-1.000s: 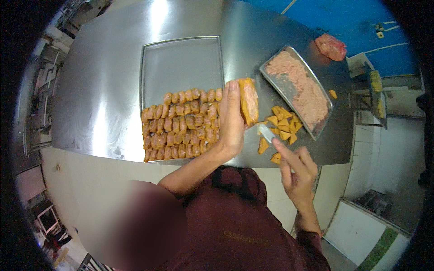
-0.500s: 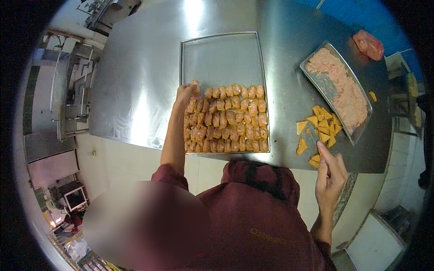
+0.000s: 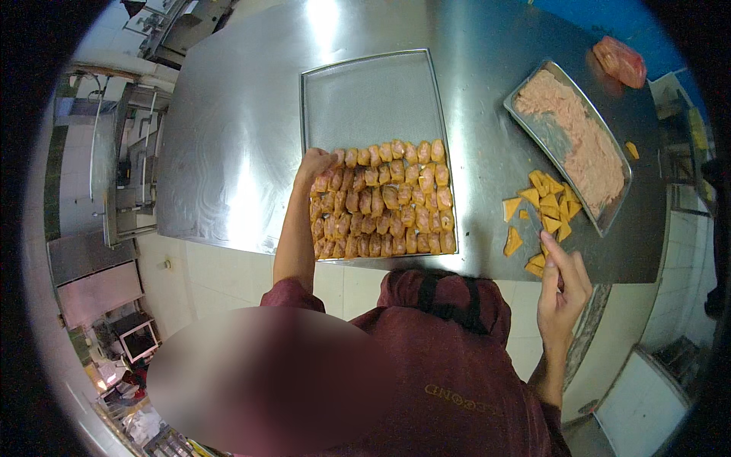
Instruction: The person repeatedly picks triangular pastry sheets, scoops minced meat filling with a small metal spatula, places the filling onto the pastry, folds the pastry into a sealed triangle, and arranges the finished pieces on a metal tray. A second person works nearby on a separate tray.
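Observation:
My left hand (image 3: 314, 163) is at the left end of the farthest row on a mesh tray (image 3: 365, 99). Its fingers pinch a stuffed tofu piece (image 3: 339, 158), partly hidden by the fingertips. Several rows of similar stuffed tofu pieces (image 3: 390, 198), golden with pink filling, fill the near part of the tray. On the right, my right hand (image 3: 562, 286) is closed on a thin metal spreader (image 3: 537, 220), its handle mostly hidden. The spreader's blade lies beside a loose pile of golden fried tofu triangles (image 3: 550, 204).
Beyond the pile, a metal pan (image 3: 626, 190) holds pale pink minced paste (image 3: 582, 145). A pink plastic bag (image 3: 620, 62) lies at the far right, and one stray tofu piece (image 3: 632, 149) sits by the pan. All stand on a steel table (image 3: 228, 137).
My left hand has lowered the stuffed tofu piece from above the tray to the left end of the farthest row. My right hand keeps its grip near the pile.

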`<state>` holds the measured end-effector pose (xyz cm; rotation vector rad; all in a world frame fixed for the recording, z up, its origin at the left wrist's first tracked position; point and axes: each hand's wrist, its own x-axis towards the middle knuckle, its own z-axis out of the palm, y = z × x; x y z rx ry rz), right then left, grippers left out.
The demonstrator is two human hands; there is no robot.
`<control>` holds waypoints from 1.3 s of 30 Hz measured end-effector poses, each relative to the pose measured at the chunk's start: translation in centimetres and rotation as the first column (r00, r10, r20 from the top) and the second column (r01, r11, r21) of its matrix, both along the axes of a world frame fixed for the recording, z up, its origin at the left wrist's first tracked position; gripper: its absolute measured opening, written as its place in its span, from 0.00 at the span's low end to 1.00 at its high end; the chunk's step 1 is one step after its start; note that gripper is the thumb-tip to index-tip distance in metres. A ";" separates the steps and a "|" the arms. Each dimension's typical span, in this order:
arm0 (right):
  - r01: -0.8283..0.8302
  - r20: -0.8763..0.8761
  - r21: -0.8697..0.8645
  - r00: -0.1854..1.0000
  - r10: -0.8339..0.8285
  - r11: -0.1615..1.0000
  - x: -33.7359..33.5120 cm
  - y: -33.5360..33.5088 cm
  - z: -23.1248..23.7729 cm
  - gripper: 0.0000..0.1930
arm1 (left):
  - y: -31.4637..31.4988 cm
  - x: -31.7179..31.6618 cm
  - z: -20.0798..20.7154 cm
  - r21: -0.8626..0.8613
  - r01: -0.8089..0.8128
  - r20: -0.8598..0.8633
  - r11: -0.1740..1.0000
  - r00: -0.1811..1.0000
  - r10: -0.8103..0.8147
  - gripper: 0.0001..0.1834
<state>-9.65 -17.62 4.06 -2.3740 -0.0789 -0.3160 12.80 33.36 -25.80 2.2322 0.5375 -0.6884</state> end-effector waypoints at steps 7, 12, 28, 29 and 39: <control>-0.001 -0.018 -0.044 1.000 0.000 0.999 0.5 -0.7 -0.2 0.18 | 0.7 -0.7 -2.9 -0.066 -0.035 0.199 0.997 0.979 0.048 0.23; 0.222 0.061 -0.024 0.973 -0.220 0.975 1.3 -4.7 -4.6 0.15 | 2.0 -0.1 -5.6 -0.108 0.061 0.274 0.992 0.961 -0.029 0.24; 0.306 -0.465 -0.194 0.808 -0.362 0.932 -2.2 -8.9 -27.3 0.32 | -0.3 -1.8 -3.1 0.133 0.037 0.334 0.990 0.939 -0.080 0.32; 0.323 -0.465 -0.209 0.797 -0.385 0.923 -2.3 -8.8 -27.8 0.32 | -0.3 -1.9 -3.0 0.159 0.045 0.340 0.986 0.935 -0.097 0.33; 0.470 -0.573 0.134 0.755 -0.319 0.873 -1.1 -8.2 -25.3 0.21 | -16.1 -4.7 6.7 -0.007 0.020 0.799 1.000 0.601 -0.006 0.22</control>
